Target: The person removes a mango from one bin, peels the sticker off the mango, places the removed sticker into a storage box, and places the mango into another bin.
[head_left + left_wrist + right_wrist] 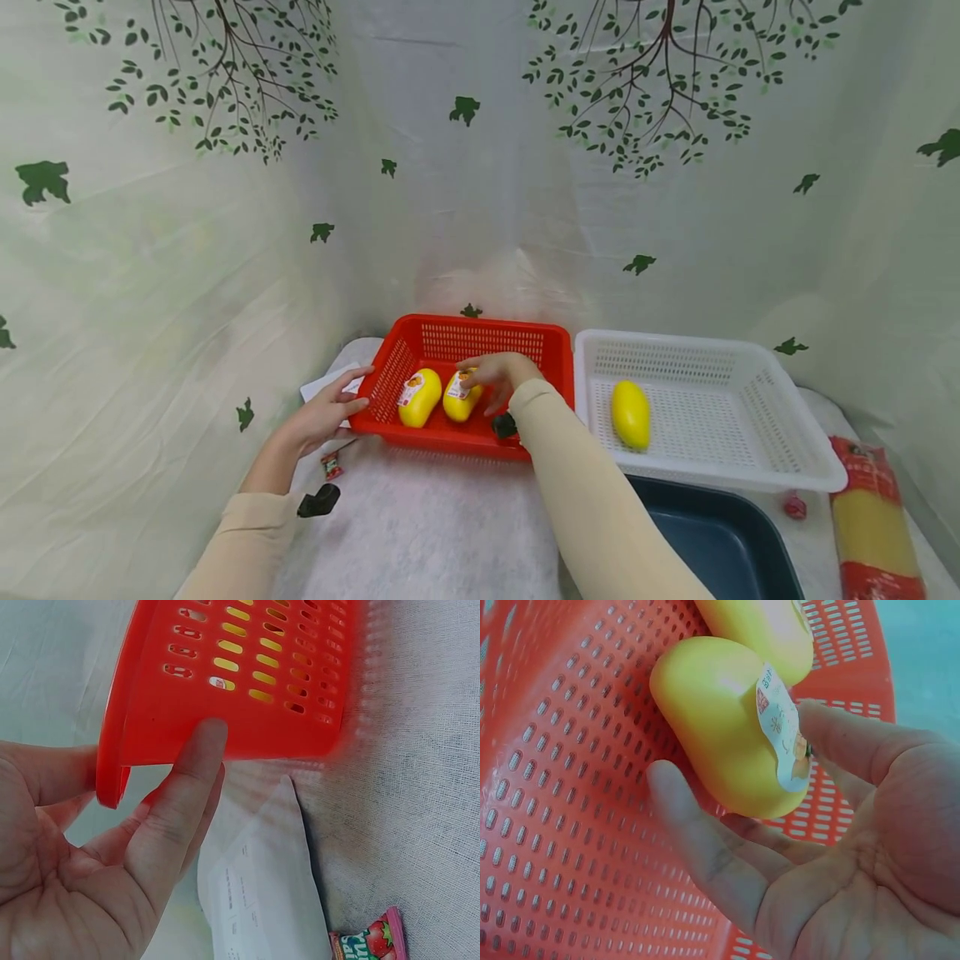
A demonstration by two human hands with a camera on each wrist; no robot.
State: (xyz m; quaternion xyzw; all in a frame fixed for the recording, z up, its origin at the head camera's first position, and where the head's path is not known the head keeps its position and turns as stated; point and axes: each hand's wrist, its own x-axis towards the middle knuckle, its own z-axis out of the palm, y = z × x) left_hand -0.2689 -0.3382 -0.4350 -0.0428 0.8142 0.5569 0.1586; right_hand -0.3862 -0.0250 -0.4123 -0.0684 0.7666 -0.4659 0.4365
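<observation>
Inside the red basket (491, 322), the person's right hand (507, 372) is reaching about the nearer yellow container (720, 727), its thumb and fingers standing apart. The container is lying between them, its printed label (777, 712) facing the thumb; whether the thumb is touching cannot be told. A second yellow container (420, 398) is lying just beyond the first, to the left of that grip. The left hand (322, 418) is pinching the basket's left rim, thumb and fingers straddling it. Beneath that hold, a white packet (266, 889) and a wrapped sweet (332, 465) are lying near. Right of the right hand, a third yellow container (631, 414) is resting in the white basket (675, 337).
</observation>
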